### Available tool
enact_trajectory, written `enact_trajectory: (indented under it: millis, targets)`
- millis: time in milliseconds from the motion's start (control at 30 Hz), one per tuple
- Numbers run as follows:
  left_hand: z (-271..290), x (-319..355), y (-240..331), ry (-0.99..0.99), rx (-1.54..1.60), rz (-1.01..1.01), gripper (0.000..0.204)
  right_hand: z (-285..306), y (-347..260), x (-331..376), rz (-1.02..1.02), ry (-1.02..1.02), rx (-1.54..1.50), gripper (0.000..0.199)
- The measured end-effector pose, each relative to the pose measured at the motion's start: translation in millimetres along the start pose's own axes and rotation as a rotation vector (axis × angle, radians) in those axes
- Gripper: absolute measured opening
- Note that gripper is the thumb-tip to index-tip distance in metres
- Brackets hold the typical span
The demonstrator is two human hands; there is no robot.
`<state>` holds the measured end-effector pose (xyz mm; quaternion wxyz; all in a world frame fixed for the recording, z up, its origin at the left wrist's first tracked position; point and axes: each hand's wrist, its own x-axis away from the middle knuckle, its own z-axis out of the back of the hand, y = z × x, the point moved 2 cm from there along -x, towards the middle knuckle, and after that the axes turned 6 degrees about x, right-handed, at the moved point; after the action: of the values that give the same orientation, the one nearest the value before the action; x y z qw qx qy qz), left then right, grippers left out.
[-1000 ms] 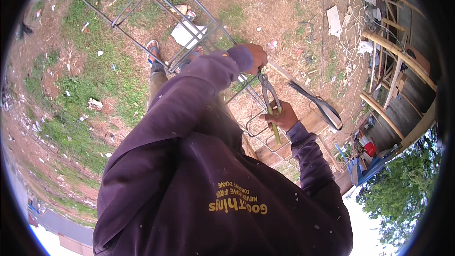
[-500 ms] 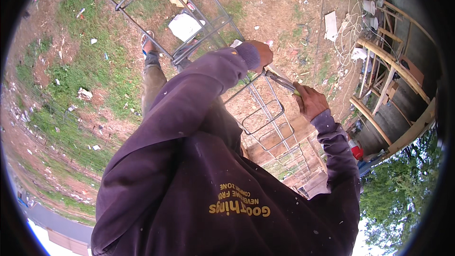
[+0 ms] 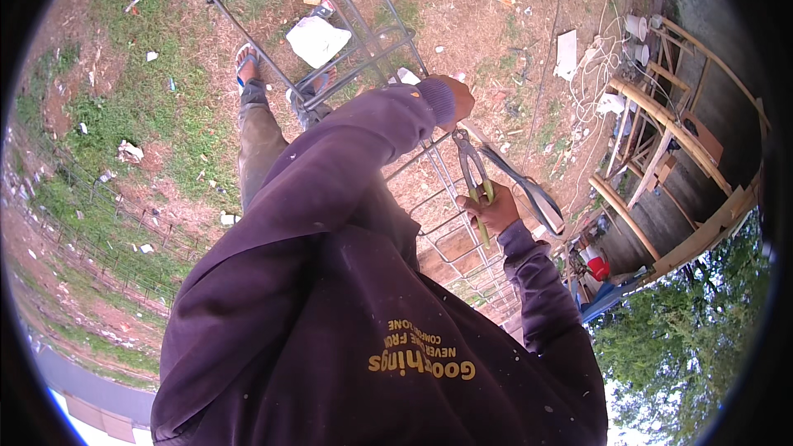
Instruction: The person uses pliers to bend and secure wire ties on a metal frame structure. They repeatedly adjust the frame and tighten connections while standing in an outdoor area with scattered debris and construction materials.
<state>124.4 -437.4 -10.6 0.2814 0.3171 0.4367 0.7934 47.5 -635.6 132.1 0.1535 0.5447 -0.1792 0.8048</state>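
My right hand [image 3: 494,210] is closed around the green handles of a pair of pincers [image 3: 469,157]. Their metal jaws point up toward my left hand [image 3: 453,102], close beside its fingers. A long dark loop [image 3: 529,186], which looks like a bundle of tie wire, trails from under my left hand and past the right one. My left fist is closed at the bars of a rebar cage [image 3: 355,49]; its fingertips are hidden. Below my hands, the cage's square stirrups [image 3: 442,219] continue toward my body, partly behind my sleeve.
A person's sandalled foot [image 3: 246,64] stands left of the cage. A white bag [image 3: 318,41] lies beyond the bars. At right, wooden poles [image 3: 661,124], pale tangled cord [image 3: 596,74] and a red object [image 3: 598,268] lie by a wall. Litter dots the grass and soil.
My right hand has come left and nearer my body, turning the pincers more upright with their handles apart. The dark loop now shows clearly. My left hand stays about where it was.
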Motion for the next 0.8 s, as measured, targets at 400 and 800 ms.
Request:
enact_trajectory:
  millis: [400, 800]
  targets:
    - [8.7, 4.4, 6.3, -0.018, -0.038, 0.069, 0.021, 79.7, -77.1, 13.3, 0.669, 0.451, 1.262, 0.053]
    - [8.7, 6.5, 7.2, 0.022, -0.044, 0.078, 0.022, 113.7, -115.4, -48.9, 0.176, -0.187, 1.067, 0.043]
